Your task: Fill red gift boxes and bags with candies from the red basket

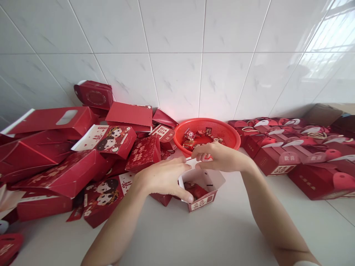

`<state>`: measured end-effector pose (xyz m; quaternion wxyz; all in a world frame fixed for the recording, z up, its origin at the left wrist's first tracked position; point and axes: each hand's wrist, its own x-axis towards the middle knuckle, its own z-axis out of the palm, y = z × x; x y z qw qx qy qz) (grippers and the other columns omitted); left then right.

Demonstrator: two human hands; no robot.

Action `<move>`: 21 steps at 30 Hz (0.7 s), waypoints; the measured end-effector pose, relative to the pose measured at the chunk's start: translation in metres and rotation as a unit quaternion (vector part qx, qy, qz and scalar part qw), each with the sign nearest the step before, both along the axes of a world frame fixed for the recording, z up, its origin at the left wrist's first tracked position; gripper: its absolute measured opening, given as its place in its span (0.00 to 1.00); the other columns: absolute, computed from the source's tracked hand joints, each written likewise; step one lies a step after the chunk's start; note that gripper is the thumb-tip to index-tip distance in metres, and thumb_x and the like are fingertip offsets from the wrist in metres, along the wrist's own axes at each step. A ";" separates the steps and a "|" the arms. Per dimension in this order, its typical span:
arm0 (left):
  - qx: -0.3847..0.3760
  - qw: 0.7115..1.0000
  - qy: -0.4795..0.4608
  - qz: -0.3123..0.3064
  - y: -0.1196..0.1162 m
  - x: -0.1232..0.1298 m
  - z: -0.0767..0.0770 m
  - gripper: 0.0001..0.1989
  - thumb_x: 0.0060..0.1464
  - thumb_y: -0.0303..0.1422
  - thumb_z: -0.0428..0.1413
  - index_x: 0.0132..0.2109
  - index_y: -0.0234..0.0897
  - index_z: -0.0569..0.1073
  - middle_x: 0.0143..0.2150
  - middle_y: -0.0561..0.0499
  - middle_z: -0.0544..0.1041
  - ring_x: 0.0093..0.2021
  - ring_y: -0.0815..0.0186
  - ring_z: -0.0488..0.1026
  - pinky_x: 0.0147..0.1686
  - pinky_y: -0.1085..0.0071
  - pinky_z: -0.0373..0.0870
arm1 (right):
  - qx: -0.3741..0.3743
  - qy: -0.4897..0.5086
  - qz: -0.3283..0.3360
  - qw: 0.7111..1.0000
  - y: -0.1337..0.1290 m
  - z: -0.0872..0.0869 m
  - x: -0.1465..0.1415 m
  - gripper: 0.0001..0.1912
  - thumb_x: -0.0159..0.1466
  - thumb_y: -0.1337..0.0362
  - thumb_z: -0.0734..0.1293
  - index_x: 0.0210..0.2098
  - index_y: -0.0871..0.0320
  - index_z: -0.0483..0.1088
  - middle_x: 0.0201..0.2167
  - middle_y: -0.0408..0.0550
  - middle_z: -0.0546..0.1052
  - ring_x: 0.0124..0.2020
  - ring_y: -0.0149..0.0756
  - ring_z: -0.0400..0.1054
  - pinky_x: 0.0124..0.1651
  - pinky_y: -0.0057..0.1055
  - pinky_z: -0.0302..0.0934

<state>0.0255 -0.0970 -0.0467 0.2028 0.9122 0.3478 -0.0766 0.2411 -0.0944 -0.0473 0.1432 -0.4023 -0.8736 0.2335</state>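
One gift box (201, 199) half hidden; left hand (163, 178) spread, right hand (222, 157) pinching its flap (192, 161).

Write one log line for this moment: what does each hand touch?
left hand: on open red gift box | right hand: on its white flap | inside: red candy
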 end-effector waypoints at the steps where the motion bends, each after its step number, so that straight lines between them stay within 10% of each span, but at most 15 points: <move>1: -0.004 1.000 -0.006 -0.006 0.000 0.000 0.001 0.28 0.49 0.46 0.65 0.58 0.52 0.73 0.58 0.53 0.75 0.61 0.52 0.68 0.53 0.66 0.68 | 0.005 0.002 -0.002 1.000 -0.001 0.002 0.003 0.09 0.66 0.63 0.67 0.44 0.57 0.74 0.38 0.47 0.79 0.38 0.38 0.72 0.37 0.30 0.60; 13: -0.023 1.000 -0.001 0.021 -0.003 0.000 0.006 0.25 0.50 0.48 0.63 0.54 0.46 0.74 0.53 0.49 0.75 0.56 0.52 0.71 0.49 0.66 0.68 | 0.001 -0.204 -0.129 0.970 -0.023 0.012 0.016 0.10 0.66 0.58 0.68 0.43 0.57 0.71 0.35 0.47 0.77 0.37 0.42 0.71 0.32 0.31 0.53; 21: -0.013 0.998 0.007 0.058 -0.006 0.002 0.002 0.28 0.45 0.50 0.64 0.52 0.45 0.74 0.54 0.48 0.71 0.53 0.51 0.72 0.43 0.66 0.69 | 0.029 -0.201 -0.079 0.976 -0.052 -0.002 0.000 0.09 0.62 0.61 0.71 0.38 0.58 0.70 0.35 0.47 0.76 0.37 0.41 0.69 0.33 0.31 0.52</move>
